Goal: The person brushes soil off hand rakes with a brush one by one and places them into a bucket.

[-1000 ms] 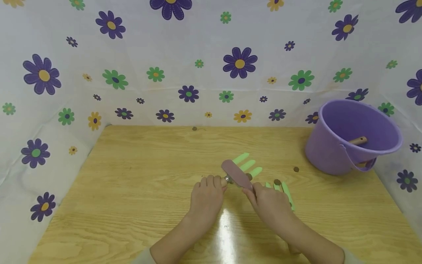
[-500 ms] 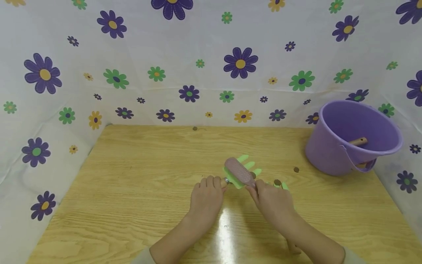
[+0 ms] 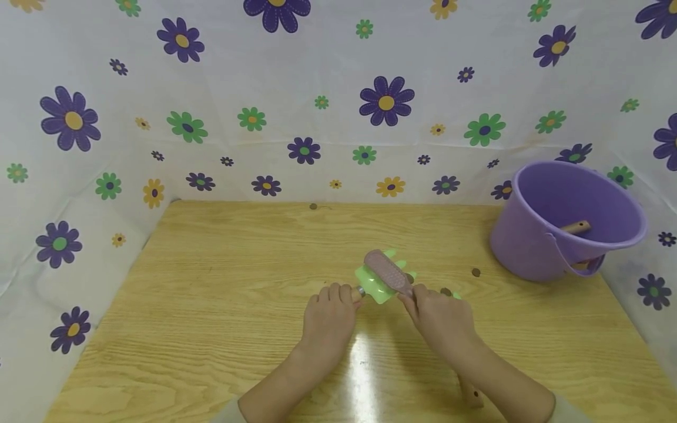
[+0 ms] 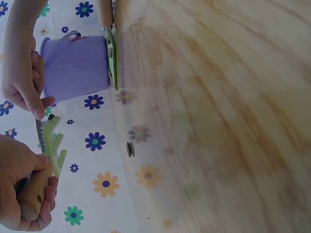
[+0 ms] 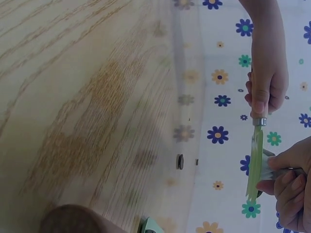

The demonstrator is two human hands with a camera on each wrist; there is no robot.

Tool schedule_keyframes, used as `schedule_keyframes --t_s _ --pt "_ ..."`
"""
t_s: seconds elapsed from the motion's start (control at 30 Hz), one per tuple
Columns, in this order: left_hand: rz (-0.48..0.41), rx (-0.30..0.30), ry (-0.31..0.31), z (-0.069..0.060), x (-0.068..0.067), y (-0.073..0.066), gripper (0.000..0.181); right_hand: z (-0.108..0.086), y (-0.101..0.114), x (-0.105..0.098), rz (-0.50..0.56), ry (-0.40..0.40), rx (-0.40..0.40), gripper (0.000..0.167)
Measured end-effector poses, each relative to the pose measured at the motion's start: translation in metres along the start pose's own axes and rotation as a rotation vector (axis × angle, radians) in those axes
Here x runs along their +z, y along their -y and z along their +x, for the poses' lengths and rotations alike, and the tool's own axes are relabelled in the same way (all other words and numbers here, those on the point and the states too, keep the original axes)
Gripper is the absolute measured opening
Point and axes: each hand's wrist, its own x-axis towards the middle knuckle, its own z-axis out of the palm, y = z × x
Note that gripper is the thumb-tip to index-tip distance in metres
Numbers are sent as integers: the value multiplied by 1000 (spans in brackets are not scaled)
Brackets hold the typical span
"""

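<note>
My left hand grips the wooden handle of a light green hand fork, its prongs pointing away to the right. In the left wrist view the fork's handle lies across the palm under curled fingers. My right hand holds a mauve brush by its narrow handle. The brush head lies over the fork's upper face and hides part of its prongs. Pale bristles show between the brush and the fork in the left wrist view. A dark brown bit sits by the prongs.
A purple bucket stands at the back right with a wooden handle inside. Another green tool lies under my right forearm, its wooden handle showing. Small brown bits are scattered on the wooden table. Flowered cloth hangs behind.
The brush has tilted and shifted slightly up and right over the fork, its dotted face now showing. The fork has turned, showing more of its broad green base. My left hand has barely moved.
</note>
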Motion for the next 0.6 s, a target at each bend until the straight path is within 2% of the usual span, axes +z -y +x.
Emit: schedule_keyframes --t_s 0.17,0.3,0.43,0.6 --pt "11 9 -6 -2 1 2 37 2 -3 1 31 19 55 36" --pt "13 6 2 -2 0 3 37 4 -6 2 54 4 65 33" --pt "28 1 6 -1 0 3 37 6 -8 3 82 29 88 32" --pt "32 1 -5 -3 1 4 38 7 -11 5 66 32 97 32"
